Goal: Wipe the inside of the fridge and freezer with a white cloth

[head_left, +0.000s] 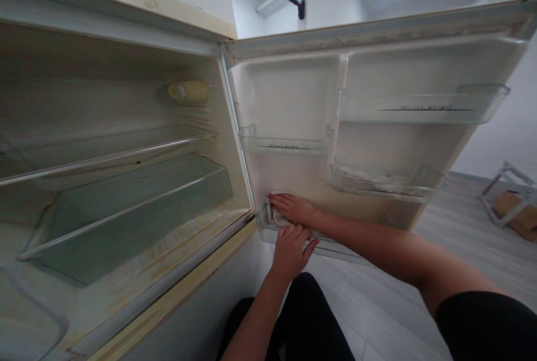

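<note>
Right arm: reaches in from the right, nearly straight, black sleeve above the elbow
Right hand (293, 209): palm down, fingers extended toward the hinge side, over the cloth; can't tell if grip is clenched
Left hand (290, 249): comes up from below, just under the right, grip hooked on the bin's front rim, thumb outside
Cloth (276, 216): whitish, crumpled, partly hidden by fingers
Cloth location: hinge-side end of clear bottom door bin (264, 232)
Fridge door (289, 92): wide open
</note>
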